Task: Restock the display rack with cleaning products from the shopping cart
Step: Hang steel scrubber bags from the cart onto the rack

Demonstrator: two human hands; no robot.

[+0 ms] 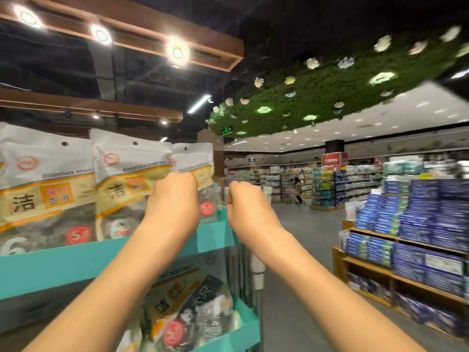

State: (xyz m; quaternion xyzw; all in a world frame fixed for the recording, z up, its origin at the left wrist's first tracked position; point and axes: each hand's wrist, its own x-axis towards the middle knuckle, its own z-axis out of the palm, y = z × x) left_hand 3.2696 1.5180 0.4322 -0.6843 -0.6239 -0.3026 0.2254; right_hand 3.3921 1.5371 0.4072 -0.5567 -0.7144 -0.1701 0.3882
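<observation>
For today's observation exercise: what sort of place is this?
Most likely a supermarket: stocked shelving aisles, stacked blue boxes on a wooden display, and scourer packets on a teal rack.

Pretty bright overall from the round ceiling spotlights (177, 52) that flare out hard, but there's motion blur everywhere, worst at the right edge, plus wide-angle bending near the borders.

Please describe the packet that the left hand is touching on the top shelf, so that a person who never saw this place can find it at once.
Find the turquoise display rack at the left. Three white and yellow scourer packets stand upright in a row on its top shelf. The wanted one is the rightmost packet, the farthest of the three, at the rack's right end, and the only one that the left hand touches.
</observation>
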